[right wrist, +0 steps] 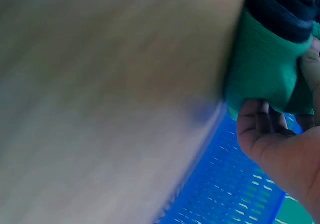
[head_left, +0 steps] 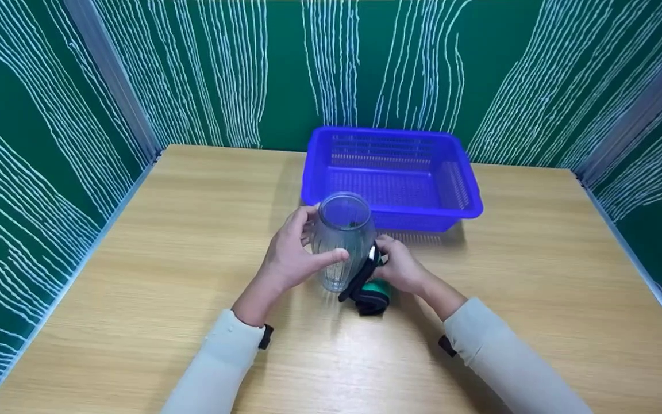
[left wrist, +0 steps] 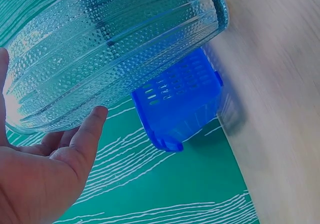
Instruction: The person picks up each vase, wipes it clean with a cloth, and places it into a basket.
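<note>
My left hand (head_left: 291, 256) grips a clear glass jar (head_left: 342, 241) from the left, thumb across the front and fingers behind. The jar stands nearly upright, its open mouth upward. In the left wrist view, the jar (left wrist: 115, 53) shows ribbed, dimpled glass, and part of the left hand (left wrist: 45, 174) appears below it. Just right of the jar, my right hand (head_left: 403, 267) holds a rolled green and black fabric item (head_left: 372, 296). In the right wrist view, the right hand (right wrist: 285, 149) pinches the fabric roll (right wrist: 267, 58) at its green side. Its exact kind cannot be told.
A blue-purple plastic basket (head_left: 388, 215) with perforated walls stands behind the hands, near the back of the wooden table (head_left: 153, 276). Green panels (head_left: 285, 75) with white wavy lines enclose the back and sides.
</note>
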A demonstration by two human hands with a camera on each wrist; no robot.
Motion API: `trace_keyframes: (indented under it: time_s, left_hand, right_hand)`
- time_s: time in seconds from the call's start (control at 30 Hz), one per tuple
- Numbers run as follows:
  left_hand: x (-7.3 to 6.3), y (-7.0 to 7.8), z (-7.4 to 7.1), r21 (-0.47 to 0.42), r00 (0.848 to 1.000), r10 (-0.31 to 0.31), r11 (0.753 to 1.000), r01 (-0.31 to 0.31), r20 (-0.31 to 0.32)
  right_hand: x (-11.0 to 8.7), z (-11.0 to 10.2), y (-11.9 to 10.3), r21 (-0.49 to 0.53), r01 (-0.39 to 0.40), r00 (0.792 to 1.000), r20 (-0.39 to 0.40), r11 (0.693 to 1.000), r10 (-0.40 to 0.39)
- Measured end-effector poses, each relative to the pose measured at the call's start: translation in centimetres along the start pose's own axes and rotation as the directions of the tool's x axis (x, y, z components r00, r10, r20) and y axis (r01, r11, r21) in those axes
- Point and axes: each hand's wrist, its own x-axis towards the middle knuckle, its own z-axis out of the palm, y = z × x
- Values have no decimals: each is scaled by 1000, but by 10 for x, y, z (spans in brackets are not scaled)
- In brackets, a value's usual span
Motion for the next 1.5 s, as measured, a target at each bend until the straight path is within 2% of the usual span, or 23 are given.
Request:
trace_keyframes:
  time_s: [0.4, 0.6, 0.73, 1.0, 1.33, 1.5]
  left_hand:
    - [0, -2, 2, -21, 1000, -6, 1000, 6, 4]
    - [-1, -4, 2, -29, 1000, -27, 999, 27, -1]
    - [-2, -4, 3, -40, 999, -37, 999, 37, 2]
    - [-1, -4, 3, -41, 1000, -10, 999, 11, 26]
    - [-1, -4, 1, -43, 997, -32, 998, 35, 66]
    - [-2, -5, 1, -16, 996, -51, 998, 52, 74]
  right_hand:
    - [-1, 2, -2, -38, -54, 997, 49, 998, 56]
    - [-2, 0, -4, -51, -73, 994, 80, 996, 77]
    - [-4, -4, -4, -52, -57, 993, 105, 997, 62]
    - [-4, -13, -5, -26, -24, 992, 122, 999, 27]
    - [-4, -31, -12, 40, -5, 993, 120, 999, 1]
    - [-4, -37, -17, 65, -6, 992, 123, 998, -2]
